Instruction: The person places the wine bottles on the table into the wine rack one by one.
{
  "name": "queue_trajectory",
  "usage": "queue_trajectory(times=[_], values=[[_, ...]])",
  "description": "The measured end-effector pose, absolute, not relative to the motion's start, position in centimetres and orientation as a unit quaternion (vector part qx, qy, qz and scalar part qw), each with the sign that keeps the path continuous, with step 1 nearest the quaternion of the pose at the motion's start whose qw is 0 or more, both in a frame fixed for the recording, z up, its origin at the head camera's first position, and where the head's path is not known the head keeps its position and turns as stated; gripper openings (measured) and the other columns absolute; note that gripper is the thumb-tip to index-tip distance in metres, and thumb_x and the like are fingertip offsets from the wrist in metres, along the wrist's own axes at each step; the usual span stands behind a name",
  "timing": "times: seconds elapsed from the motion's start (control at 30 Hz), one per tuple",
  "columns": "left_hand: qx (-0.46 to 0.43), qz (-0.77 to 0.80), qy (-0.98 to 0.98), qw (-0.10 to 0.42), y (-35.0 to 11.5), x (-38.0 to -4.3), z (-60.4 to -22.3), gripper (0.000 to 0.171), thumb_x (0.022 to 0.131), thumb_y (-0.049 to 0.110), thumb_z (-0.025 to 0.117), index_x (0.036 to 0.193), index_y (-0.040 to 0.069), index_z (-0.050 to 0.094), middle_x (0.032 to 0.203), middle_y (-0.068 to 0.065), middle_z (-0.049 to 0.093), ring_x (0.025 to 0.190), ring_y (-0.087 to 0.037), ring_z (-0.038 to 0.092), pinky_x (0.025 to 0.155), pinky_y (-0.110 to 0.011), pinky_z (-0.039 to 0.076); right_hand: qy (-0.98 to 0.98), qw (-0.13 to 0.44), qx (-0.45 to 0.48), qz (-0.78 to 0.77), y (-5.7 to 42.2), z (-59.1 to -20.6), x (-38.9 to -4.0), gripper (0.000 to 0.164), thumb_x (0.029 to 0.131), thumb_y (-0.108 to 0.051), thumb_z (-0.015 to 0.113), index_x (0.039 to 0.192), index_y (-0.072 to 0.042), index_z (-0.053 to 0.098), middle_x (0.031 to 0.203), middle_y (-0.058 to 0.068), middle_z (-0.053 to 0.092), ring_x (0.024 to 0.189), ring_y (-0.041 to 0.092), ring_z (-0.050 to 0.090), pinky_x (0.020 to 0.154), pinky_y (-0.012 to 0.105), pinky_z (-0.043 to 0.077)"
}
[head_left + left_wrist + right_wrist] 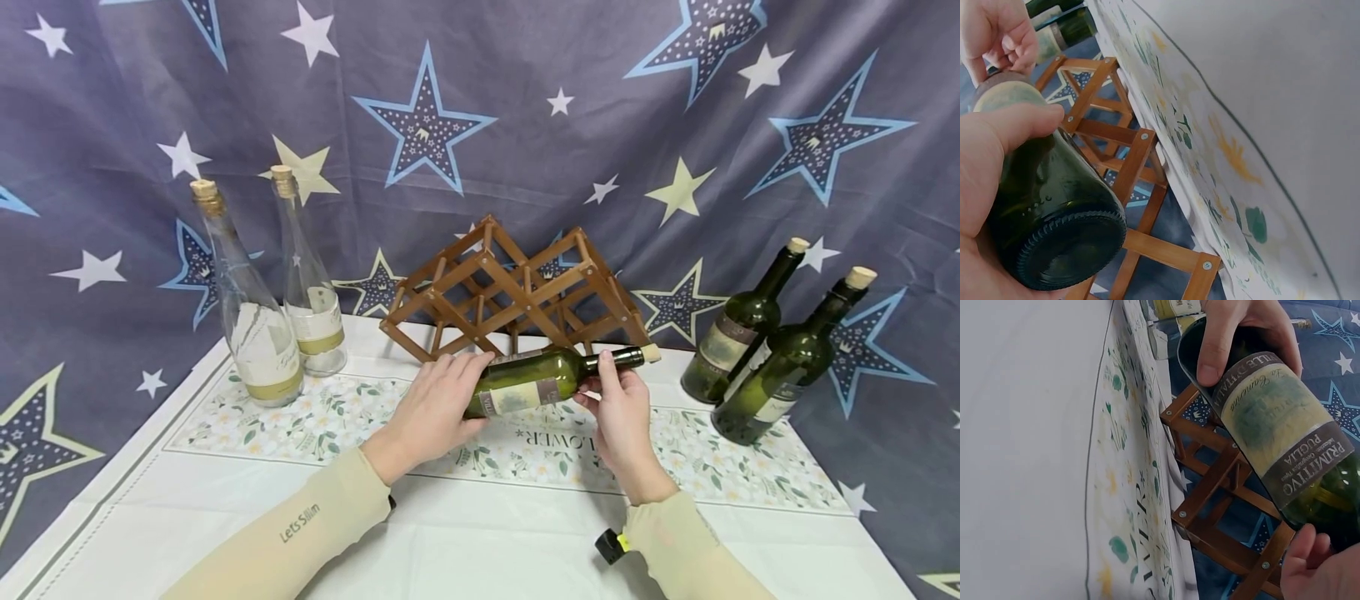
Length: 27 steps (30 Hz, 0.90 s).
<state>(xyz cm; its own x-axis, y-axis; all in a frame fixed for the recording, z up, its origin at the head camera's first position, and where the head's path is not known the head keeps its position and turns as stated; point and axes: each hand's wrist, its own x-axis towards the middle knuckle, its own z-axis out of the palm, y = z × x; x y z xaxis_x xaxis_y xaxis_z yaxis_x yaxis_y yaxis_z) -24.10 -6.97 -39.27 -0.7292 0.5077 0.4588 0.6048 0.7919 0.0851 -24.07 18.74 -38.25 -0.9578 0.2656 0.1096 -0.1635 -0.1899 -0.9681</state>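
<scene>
A green wine bottle (525, 385) with a cork lies sideways between both hands, in front of a brown wooden wine rack (517, 292). The left hand (438, 404) grips it round the base, thumb along its side in the left wrist view. At the neck, to the right, the right hand (622, 408) holds it between thumb and fingers. The cork points right. In the right wrist view, the bottle's label (1285, 422) faces the camera, dark bands framing a pale picture. The lattice of the rack shows behind the bottle, its lower front partly hidden.
Two clear corked bottles with white labels, a nearer one (262, 333) and a farther one (315, 308), stand at the left. Two green corked bottles, one (731, 333) behind another (780, 375), stand at the right. A floral strip crosses the white tablecloth (480, 542); a starry curtain hangs behind.
</scene>
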Motion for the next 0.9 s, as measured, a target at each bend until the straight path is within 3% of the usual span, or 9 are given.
queue_trajectory(times=[0.17,0.6,0.9], values=[[-0.302,-0.121,-0.923,0.206,-7.1,-24.2,-39.3,0.095,0.078,0.043,0.082,0.154,0.012,0.035,0.14,-0.004,0.049,0.123,-0.026,0.047,0.097,-0.045,0.042,-0.64,0.123,-0.04,0.758,19.0,-38.1,-23.8,0.046,0.102,-0.045,0.049,0.114,-0.001,0.051,0.094,0.013,0.056,0.083,0.02,0.058,0.08,0.039,0.056],[-0.306,-0.121,-0.92,0.211,-7.9,-24.3,-38.6,0.093,0.078,0.045,0.081,0.153,0.012,0.036,0.138,-0.003,0.05,0.121,-0.025,0.048,0.096,-0.044,0.042,-0.711,0.119,-0.041,0.692,19.9,-38.4,-22.5,0.056,0.1,-0.047,0.053,0.12,0.006,0.053,0.11,0.018,0.056,0.098,0.033,0.06,0.08,0.039,0.057],[-0.307,-0.127,-0.92,0.207,-8.5,-24.5,-38.1,0.092,0.078,0.042,0.082,0.152,0.011,0.038,0.137,-0.004,0.051,0.121,-0.027,0.05,0.094,-0.047,0.042,-0.824,0.256,0.053,0.503,20.1,-38.2,-21.3,0.032,0.098,-0.034,0.063,0.11,-0.004,0.064,0.096,0.004,0.064,0.083,0.016,0.063,0.07,0.027,0.056]])
